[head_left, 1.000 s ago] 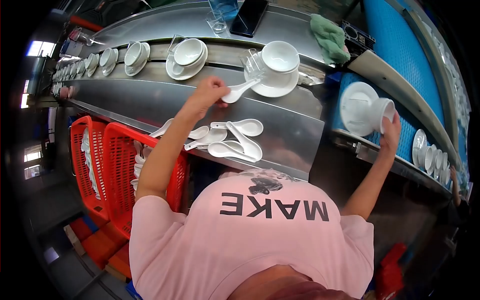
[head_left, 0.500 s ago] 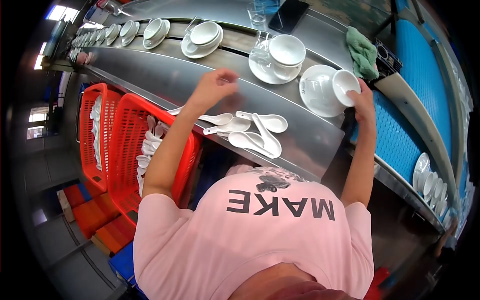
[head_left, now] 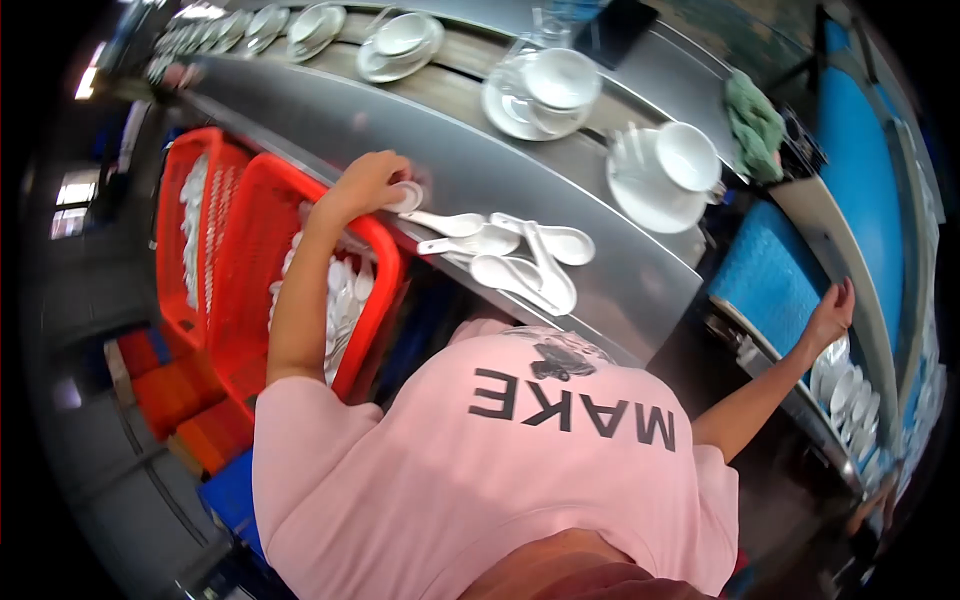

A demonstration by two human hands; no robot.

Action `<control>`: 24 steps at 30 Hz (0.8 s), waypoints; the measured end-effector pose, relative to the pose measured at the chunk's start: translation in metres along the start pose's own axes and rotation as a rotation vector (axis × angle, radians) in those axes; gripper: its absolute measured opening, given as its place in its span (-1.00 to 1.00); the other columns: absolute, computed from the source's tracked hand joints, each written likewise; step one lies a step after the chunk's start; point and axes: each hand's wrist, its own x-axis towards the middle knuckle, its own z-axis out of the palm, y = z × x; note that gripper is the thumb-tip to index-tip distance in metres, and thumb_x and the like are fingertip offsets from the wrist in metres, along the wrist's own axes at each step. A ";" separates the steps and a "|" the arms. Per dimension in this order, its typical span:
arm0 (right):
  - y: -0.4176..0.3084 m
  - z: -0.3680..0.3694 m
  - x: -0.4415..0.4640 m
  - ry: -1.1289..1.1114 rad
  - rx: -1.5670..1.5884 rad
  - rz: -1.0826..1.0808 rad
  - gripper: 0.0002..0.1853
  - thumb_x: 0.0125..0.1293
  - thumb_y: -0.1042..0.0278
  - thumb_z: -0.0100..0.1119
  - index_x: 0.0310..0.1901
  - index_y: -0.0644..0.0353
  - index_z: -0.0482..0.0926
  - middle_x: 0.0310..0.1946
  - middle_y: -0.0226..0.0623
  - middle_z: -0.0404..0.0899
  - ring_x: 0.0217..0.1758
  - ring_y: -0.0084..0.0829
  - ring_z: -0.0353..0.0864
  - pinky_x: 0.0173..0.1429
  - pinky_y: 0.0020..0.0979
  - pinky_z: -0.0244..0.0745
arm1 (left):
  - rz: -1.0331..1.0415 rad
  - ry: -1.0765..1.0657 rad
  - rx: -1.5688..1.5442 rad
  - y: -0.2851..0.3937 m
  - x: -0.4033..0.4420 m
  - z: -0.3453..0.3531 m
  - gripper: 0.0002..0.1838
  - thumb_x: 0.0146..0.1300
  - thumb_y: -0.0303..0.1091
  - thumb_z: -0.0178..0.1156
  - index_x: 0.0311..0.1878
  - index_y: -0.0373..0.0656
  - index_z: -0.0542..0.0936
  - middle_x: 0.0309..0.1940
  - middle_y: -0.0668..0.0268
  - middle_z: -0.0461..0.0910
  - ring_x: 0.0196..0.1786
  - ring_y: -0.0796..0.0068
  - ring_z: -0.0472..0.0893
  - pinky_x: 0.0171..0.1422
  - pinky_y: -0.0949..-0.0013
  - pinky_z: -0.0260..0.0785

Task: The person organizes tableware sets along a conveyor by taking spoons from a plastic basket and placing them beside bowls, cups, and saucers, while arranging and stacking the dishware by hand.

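My left hand (head_left: 370, 185) is at the near edge of the steel counter, fingers closed on a small white round piece of crockery (head_left: 405, 197); its full shape is hidden. Just right of it lie several white soup spoons (head_left: 535, 258), some overlapping. My right hand (head_left: 832, 312) is out to the right by the rail of the blue conveyor, fingers apart and holding nothing. Stacked white dishes (head_left: 845, 395) stand just below it. A white bowl (head_left: 688, 157) rests on a plate (head_left: 640, 195); beside it, another bowl (head_left: 562, 80) sits on its plate.
A line of plate-and-bowl settings (head_left: 400, 40) runs to the far left. Red baskets (head_left: 262, 230) with white crockery stand below the counter at left. A dark phone (head_left: 618, 30) and a green cloth (head_left: 752, 125) lie at the back. The blue conveyor (head_left: 765, 255) is at right.
My right hand has let go of the bowl, now on the plate, and moved right toward the stacked dishes. My left hand has moved left and down to the counter's edge.
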 end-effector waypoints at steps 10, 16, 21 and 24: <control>0.263 -0.091 0.022 -0.094 -0.623 0.570 -0.35 -0.02 -0.08 0.18 -0.17 0.48 0.49 -0.20 0.17 0.50 -0.07 0.03 0.49 -0.05 -0.18 0.40 | -0.108 0.421 -0.574 0.052 0.023 -0.020 -0.67 -0.01 -0.59 -0.03 -0.10 -0.26 0.44 -0.40 0.29 0.52 -0.44 0.55 0.50 -0.39 0.51 0.34; 0.189 -0.109 0.002 -0.242 0.320 0.781 -0.36 -0.21 0.47 0.21 0.06 0.26 0.36 -0.17 -0.19 0.48 -0.23 -0.26 0.50 -0.26 -0.29 0.45 | -0.224 0.208 -0.854 0.073 0.041 -0.005 -0.84 0.12 -0.40 0.09 -0.25 -0.24 0.45 -0.41 0.27 0.51 -0.44 0.56 0.52 -0.45 0.52 0.37; 0.145 -0.077 -0.023 -0.202 0.600 0.564 -0.38 -0.15 0.56 0.13 0.10 0.23 0.35 -0.10 -0.26 0.46 -0.07 -0.32 0.46 -0.03 -0.39 0.38 | -0.253 0.193 -0.984 0.092 0.051 0.010 -0.86 0.09 -0.34 0.15 -0.31 -0.12 0.44 -0.49 0.41 0.47 -0.44 0.65 0.46 -0.51 0.59 0.32; 0.109 -0.047 -0.035 -0.178 0.776 0.537 -0.46 -0.08 0.61 0.07 0.07 0.25 0.37 -0.10 -0.25 0.46 -0.03 -0.34 0.46 0.05 -0.40 0.35 | -0.237 0.116 -1.037 0.108 0.063 0.014 -0.87 0.08 -0.40 0.13 -0.37 -0.19 0.39 -0.49 0.31 0.47 -0.46 0.58 0.47 -0.50 0.56 0.36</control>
